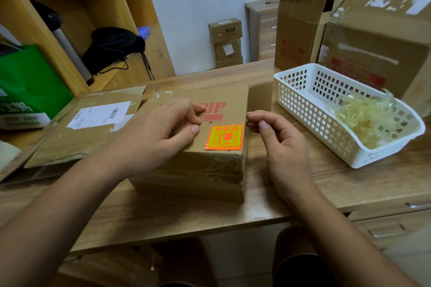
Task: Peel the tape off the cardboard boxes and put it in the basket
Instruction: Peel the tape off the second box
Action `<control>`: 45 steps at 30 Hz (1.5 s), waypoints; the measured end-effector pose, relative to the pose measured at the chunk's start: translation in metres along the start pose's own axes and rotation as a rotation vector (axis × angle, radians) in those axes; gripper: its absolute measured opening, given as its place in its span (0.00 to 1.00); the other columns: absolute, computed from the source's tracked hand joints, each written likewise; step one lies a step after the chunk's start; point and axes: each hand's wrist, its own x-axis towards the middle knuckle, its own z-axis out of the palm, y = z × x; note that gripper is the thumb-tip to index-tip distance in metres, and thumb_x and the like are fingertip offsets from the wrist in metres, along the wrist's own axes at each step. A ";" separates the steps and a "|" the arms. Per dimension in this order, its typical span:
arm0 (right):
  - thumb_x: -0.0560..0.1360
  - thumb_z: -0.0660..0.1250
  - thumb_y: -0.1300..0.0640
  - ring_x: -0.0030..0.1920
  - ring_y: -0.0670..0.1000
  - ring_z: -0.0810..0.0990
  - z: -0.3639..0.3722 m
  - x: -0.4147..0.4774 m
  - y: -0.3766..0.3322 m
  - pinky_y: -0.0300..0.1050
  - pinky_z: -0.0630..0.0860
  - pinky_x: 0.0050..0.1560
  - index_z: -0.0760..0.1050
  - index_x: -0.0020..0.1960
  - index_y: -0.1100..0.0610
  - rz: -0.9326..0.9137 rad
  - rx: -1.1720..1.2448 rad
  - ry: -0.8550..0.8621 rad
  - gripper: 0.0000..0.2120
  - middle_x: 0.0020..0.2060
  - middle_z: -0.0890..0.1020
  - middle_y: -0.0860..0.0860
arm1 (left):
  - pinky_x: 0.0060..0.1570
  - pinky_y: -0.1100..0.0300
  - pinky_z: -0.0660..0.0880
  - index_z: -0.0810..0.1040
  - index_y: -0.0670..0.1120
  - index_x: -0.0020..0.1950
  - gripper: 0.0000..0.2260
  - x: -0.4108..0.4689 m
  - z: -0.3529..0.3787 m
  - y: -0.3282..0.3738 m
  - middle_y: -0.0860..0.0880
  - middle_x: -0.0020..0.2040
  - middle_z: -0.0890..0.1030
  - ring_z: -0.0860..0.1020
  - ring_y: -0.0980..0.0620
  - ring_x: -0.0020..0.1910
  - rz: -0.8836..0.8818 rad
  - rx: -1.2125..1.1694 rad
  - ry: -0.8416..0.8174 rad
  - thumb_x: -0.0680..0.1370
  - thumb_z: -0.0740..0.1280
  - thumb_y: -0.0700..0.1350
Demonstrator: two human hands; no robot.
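A brown cardboard box [224,100] with red print and an orange sticker [224,137] lies on the wooden desk in front of me. Wrinkled clear tape [210,168] covers its near face. My left hand [161,128] rests on the box top with its fingers curled by the red print. My right hand [277,137] is at the box's right edge, thumb and forefinger pinched together at the edge beside a raised flap [260,98]; whether tape is between them I cannot tell. A white plastic basket [303,100] at the right holds a heap of crumpled yellowish tape [366,119].
A flattened carton [70,142] with a white shipping label lies left of the box. A green bag [28,86] stands at far left before wooden shelves. Tall cardboard boxes [377,49] stand behind the basket. The desk's front edge [186,237] runs close below the box.
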 end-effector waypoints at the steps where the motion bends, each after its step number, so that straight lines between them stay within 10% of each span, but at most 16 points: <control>1: 0.83 0.61 0.66 0.56 0.48 0.83 0.000 0.000 -0.001 0.37 0.77 0.57 0.82 0.56 0.53 0.001 -0.003 -0.005 0.13 0.52 0.86 0.47 | 0.60 0.45 0.75 0.72 0.63 0.51 0.08 0.000 0.000 0.000 0.69 0.66 0.74 0.72 0.65 0.65 0.001 -0.005 0.000 0.77 0.57 0.62; 31: 0.82 0.60 0.68 0.58 0.50 0.83 -0.002 -0.004 -0.002 0.39 0.78 0.58 0.78 0.59 0.56 0.020 0.108 0.040 0.13 0.55 0.85 0.51 | 0.62 0.55 0.73 0.74 0.61 0.53 0.21 0.001 -0.005 -0.005 0.70 0.68 0.73 0.70 0.67 0.69 0.026 -0.041 -0.063 0.71 0.63 0.74; 45: 0.77 0.54 0.77 0.49 0.52 0.86 -0.008 -0.020 -0.005 0.39 0.79 0.52 0.71 0.52 0.57 -0.007 0.140 0.079 0.17 0.44 0.87 0.55 | 0.65 0.54 0.74 0.80 0.50 0.49 0.08 0.001 -0.010 -0.013 0.58 0.66 0.80 0.74 0.57 0.71 0.127 -0.180 -0.065 0.80 0.64 0.51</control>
